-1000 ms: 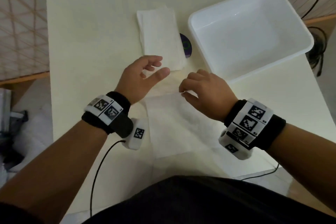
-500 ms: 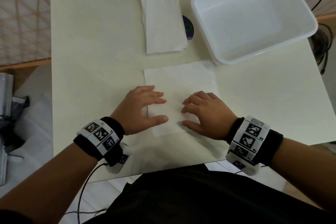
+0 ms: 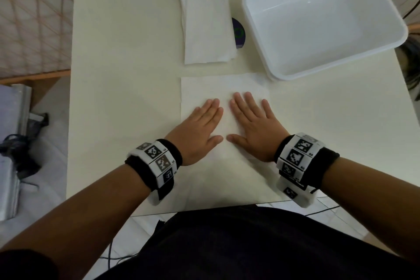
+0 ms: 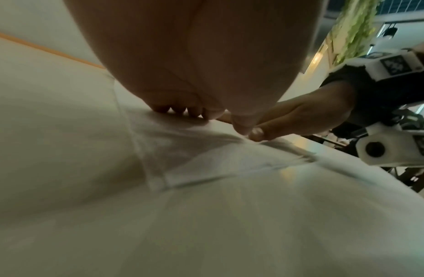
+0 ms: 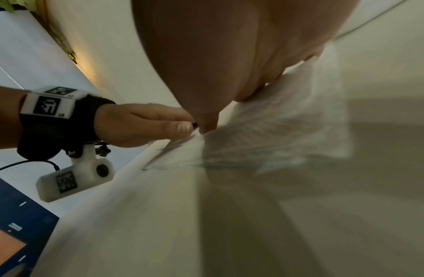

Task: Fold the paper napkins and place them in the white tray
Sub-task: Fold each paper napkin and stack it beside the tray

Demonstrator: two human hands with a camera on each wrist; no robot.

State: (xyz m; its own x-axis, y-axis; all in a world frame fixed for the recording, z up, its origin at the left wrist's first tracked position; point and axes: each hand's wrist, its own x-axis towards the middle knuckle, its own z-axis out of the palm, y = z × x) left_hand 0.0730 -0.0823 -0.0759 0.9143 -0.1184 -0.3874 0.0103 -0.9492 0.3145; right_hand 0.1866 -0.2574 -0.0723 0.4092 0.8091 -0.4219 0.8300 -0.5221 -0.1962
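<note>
Soft, even light fills the head view, which is sharp, with a small glare streak on the white tray (image 3: 318, 0) and bowed edges. Both wrist views are dimmer and smeared by blur, the counter (image 4: 206, 224) streaked, the hands casting soft shadows.

Napkin stack (image 3: 208, 26) behind open napkin (image 3: 223, 88), tray (image 3: 256, 36) right.

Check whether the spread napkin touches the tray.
Cannot tell. In the head view the napkin's far right corner lies right by the tray's near rim, but whether they meet or a thin strip of table separates them isn't clear; the wrist views miss it.
</note>
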